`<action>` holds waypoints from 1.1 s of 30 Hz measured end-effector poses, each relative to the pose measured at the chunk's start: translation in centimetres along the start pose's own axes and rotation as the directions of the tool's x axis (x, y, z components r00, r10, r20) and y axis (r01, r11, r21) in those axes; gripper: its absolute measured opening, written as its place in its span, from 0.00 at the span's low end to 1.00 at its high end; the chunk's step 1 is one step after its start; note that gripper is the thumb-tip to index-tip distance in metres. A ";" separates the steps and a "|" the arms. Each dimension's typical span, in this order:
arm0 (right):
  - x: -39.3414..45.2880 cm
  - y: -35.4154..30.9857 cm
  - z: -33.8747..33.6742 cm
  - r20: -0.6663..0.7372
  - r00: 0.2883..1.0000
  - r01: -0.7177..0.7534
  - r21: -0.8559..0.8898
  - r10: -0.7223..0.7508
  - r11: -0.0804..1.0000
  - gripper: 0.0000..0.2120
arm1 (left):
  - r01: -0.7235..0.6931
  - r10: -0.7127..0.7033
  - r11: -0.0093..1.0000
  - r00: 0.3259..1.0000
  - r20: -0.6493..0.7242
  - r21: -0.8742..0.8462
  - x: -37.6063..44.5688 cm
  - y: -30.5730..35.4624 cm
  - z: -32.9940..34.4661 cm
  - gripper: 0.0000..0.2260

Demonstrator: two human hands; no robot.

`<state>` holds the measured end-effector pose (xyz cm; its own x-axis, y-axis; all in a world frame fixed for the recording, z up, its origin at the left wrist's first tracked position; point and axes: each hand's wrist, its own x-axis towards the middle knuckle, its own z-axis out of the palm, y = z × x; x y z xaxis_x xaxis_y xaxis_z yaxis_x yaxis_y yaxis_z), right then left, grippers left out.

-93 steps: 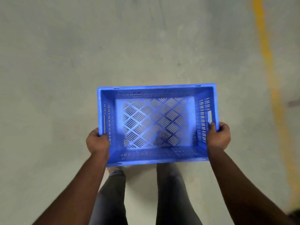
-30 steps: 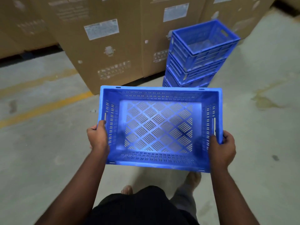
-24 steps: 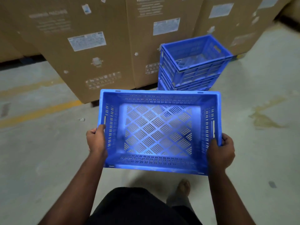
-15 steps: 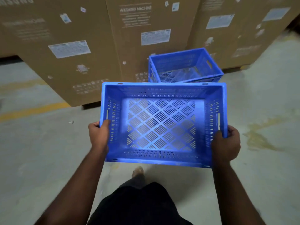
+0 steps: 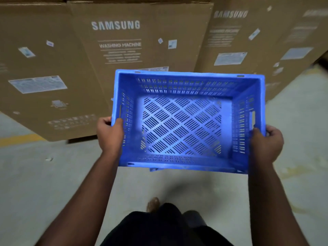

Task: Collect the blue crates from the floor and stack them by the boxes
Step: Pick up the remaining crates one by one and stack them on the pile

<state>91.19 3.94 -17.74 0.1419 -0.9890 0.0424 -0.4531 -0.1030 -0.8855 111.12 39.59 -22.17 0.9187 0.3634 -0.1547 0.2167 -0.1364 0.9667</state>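
Head view, looking down. I hold a blue crate (image 5: 184, 121) between my two hands, open side up and empty, its slotted lattice bottom in full view. My left hand (image 5: 110, 134) is wrapped round the crate's left rim just below the handle slot, fingers curled over the edge — thumb inside the wall. My right hand (image 5: 266, 142) clasps the right rim the same way, just below the right handle slot. The crate hangs clear of the grey floor (image 5: 44, 183), level with both hands and straight between them. Beyond the hands stands a row of brown cardboard boxes (image 5: 124, 47), printed "SAMSUNG" and "WASHING MACHINE", with white labels. A sliver of blue (image 5: 155, 169) peeps out under the crate's near edge — I cannot tell what it is. Below my wrists show dark clothing and one foot (image 5: 152, 204). A yellow line (image 5: 17, 139) marks the floor to the left of my left hand.
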 end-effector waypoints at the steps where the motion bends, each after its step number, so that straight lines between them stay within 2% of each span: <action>1: 1.9 -0.7 1.0 0.006 1.000 0.014 0.005 -0.014 1.000 0.18 | -0.014 0.014 1.000 1.000 -0.017 -0.015 0.4 0.7 1.6 0.09; 5: 9.4 -3.3 6.3 0.048 0.995 0.085 0.046 -0.087 0.995 0.16 | -0.078 0.074 0.995 0.996 -0.055 -0.059 2.3 1.7 8.1 0.08; 9: 16.1 -3.5 12.4 0.136 0.987 0.076 0.089 -0.088 0.993 0.17 | -0.103 0.096 0.993 0.991 -0.098 -0.065 4.2 1.4 14.4 0.10; 14: 22.8 -3.1 18.7 0.272 0.962 0.017 0.085 -0.040 0.996 0.15 | -0.019 0.010 0.999 0.979 -0.202 -0.041 5.2 -0.2 20.7 0.10; 20: 27.0 -3.9 23.2 0.406 0.913 0.055 -0.041 -0.034 0.998 0.14 | 0.038 -0.031 0.999 0.980 -0.196 0.032 7.2 -2.3 23.6 0.11; 23: 28.0 -5.1 25.2 0.479 0.876 0.119 -0.089 -0.063 0.989 0.14 | 0.017 0.002 0.992 0.990 -0.142 0.127 8.6 -3.2 23.9 0.13; 26: 28.9 -5.5 26.4 0.554 0.822 0.245 -0.132 -0.134 0.960 0.16 | -0.031 0.054 0.968 0.995 -0.087 0.249 9.7 -2.8 23.9 0.13; 28: 29.9 -4.7 26.4 0.650 0.739 0.372 -0.169 -0.181 0.913 0.20 | -0.042 0.060 0.954 0.997 -0.051 0.297 10.7 -2.5 23.4 0.13; 30: 30.3 -3.7 25.7 0.740 0.664 0.452 -0.290 -0.101 0.843 0.28 | -0.079 0.078 0.937 0.997 0.016 0.340 11.2 -1.5 22.9 0.15; 31: 30.0 -3.1 25.3 0.747 0.662 0.453 -0.335 -0.061 0.826 0.30 | -0.108 0.093 0.921 0.994 0.058 0.375 11.1 -1.1 22.6 0.16; 33: 28.7 -2.0 24.8 0.685 0.724 0.428 -0.355 -0.080 0.831 0.33 | -0.146 0.112 0.879 0.989 0.102 0.454 10.9 -0.5 22.2 0.20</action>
<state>117.99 -21.58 -26.18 0.7421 -0.6348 -0.2151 -0.6282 -0.5468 -0.5535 128.36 23.17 -28.82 0.9659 0.2503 -0.0655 0.2062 -0.5917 0.7794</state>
